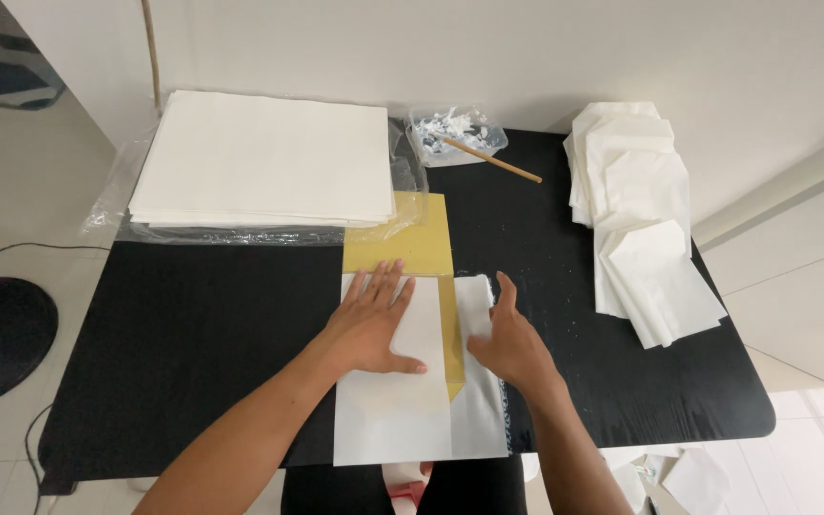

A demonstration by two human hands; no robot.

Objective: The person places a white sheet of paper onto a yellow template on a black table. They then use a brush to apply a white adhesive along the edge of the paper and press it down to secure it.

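Fingers spread flat, left hand pins the white sheet; right hand, fingers together, presses the flap just right, long axis running away from the body

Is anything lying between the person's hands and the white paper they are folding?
Nothing visible does. The left hand lies flat, directly on the white paper sheet, and the right hand rests on the paper's right flap. The yellow board lies partly under the paper, not over it.
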